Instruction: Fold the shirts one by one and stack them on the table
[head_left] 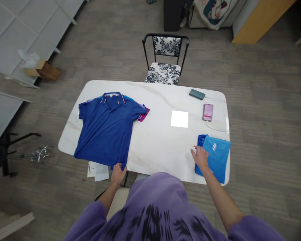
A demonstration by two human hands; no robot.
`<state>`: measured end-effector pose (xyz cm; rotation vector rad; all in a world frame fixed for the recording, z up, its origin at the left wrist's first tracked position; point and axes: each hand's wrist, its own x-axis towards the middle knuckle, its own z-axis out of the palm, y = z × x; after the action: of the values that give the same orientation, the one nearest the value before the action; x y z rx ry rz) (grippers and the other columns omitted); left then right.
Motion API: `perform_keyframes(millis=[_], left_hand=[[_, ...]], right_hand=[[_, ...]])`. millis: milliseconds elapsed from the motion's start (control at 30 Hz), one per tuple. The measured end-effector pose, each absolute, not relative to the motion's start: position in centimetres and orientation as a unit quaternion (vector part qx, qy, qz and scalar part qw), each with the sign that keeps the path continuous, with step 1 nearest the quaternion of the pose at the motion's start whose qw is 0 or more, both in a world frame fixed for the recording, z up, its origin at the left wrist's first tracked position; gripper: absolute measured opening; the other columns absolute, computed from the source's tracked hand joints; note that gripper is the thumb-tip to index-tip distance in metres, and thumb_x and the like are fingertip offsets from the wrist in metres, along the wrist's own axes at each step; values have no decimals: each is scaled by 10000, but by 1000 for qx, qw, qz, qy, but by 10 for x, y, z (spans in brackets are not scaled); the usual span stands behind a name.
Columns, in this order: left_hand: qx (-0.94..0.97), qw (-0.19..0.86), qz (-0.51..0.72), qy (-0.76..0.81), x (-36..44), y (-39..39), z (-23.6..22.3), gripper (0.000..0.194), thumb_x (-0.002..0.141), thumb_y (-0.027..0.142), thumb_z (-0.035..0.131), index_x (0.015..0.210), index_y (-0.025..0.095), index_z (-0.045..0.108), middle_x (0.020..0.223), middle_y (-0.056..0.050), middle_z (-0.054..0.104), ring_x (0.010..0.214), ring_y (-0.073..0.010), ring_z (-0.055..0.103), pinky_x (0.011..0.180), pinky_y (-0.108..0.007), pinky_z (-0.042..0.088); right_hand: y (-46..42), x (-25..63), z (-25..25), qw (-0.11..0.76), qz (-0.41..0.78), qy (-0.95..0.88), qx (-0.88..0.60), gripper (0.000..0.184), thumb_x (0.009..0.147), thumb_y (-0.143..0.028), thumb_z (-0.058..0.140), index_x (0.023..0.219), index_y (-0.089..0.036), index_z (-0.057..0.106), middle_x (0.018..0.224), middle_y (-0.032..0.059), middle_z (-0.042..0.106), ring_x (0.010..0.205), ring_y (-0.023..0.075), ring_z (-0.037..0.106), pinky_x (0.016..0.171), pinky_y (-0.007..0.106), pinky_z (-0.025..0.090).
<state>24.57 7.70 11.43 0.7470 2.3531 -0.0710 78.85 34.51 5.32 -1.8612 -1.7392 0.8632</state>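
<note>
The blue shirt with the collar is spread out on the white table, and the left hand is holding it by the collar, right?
Not quite: the head view shows the left hand holding the blue shirt by its bottom edge, not by the collar. It is spread out on the white table, as you say.

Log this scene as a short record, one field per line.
Left hand: grips the near hem of the dark blue polo shirt
Right hand: open at the folded blue clothes; contact unclear
Under polo shirt: other garments, edges showing
Table: white, faintly veined
Table's far right: dark slim case, pink-screened device
Beyond table: chair, black frame, patterned seat
</note>
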Motion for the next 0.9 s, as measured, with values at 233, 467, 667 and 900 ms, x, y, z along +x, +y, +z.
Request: perform_keyframes(millis=[233,467,667,900], left_hand=[[350,346,23,870,136,57,67,263,968,513,711,1133,341,599,1313,-133,667,1403,-482,681,1181,-597,509],[395,397,99,823,69,26,36,183,1091,434,518,1121,378,690,1219,-108,769,1258,-420,756,1127,-600,518],[406,408,179,798,37,5,37,220,1122,480,481,1095,400,684,1108,-78,787,1084,-384,777,1015,-607,571],[421,433,231,763,15,-2,55,117,1082,494,581,1049,441,680,1056,-72,778,1043,-391,780,961,-645,606]], right_hand=[[369,539,54,67,377,-727,-571,331,1022,-592,629,1158,-338,791,1154,66,863,1051,337,825,1195,686,565],[477,290,40,48,383,-739,-552,422,1068,-453,636,1430,-251,714,1300,94,821,1037,259,784,1105,485,634],[558,182,22,54,310,-705,-635,494,1000,-436,758,1431,-198,721,1475,200,692,1370,374,673,1256,545,563],[567,159,26,103,313,-693,-641,180,1095,-446,596,1128,-274,633,1128,86,742,1115,300,694,1132,476,557]])
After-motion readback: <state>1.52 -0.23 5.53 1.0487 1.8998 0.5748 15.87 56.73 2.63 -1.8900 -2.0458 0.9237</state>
